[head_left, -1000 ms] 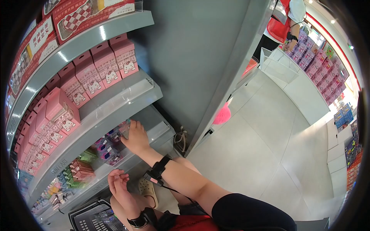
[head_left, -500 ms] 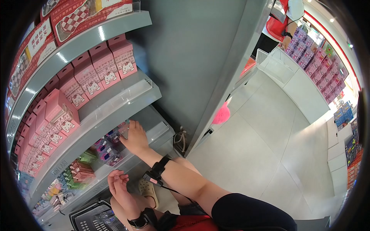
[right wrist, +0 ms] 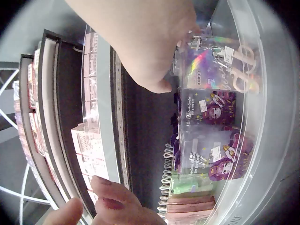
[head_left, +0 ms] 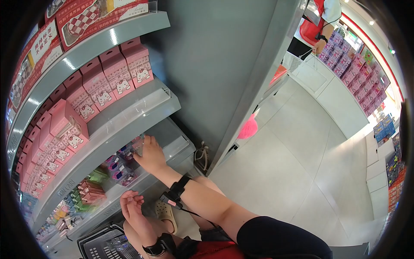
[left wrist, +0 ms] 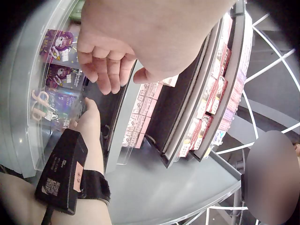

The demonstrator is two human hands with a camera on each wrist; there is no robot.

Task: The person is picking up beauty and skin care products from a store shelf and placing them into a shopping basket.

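My right hand (head_left: 152, 152) reaches into the lower shelf, at the end of a row of hanging packs. Its fingers curl at the back edge of a clear pack (right wrist: 206, 70) with a holographic card and pale pink loop handles, its thumb on the other side; part of the grip is hidden. Next to it hang purple packs (right wrist: 211, 110) with a cartoon figure, then green packs (right wrist: 187, 185) and brownish-pink packs (right wrist: 192, 206). My left hand (head_left: 133, 207) hovers before the shelf front, its fingers loosely bent and holding nothing.
Pink boxes (head_left: 103, 86) line the shelf above, red boxes (head_left: 86, 23) the one higher. A grey panel (head_left: 211, 56) closes the right side. The black basket (head_left: 97, 246) stands at lower left. Across the aisle is another person (head_left: 310, 32).
Both my hands stay almost still at the same places. Across the aisle, the other person's hand and a clear container have shifted.
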